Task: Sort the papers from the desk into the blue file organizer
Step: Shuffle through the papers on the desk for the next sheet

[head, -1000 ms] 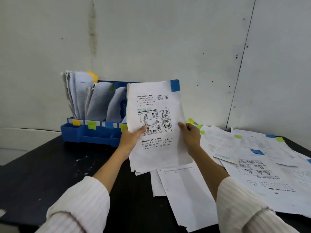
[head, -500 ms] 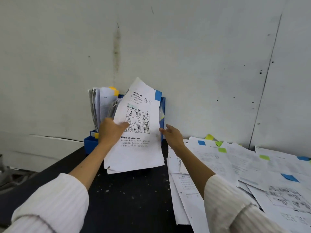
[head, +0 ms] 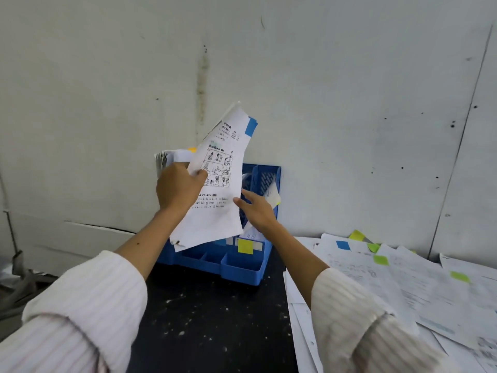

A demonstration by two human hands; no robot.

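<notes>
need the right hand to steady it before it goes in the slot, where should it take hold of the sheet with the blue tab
Best the free right edge of the sheet with the blue tab, just below its middle, coming from the right. The left hand already pinches the left edge and the sheet leans tilted above the blue file organizer; the open right hand sits beside that edge.

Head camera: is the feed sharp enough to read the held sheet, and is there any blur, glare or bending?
Head view: the white printed sheet with a blue tab, gripped by the left hand, shows its cartoon grid, but the text is too small to read; sleeves and lower corners smear; wall seams bow from the wide-angle lens; flat light, no glare.
</notes>
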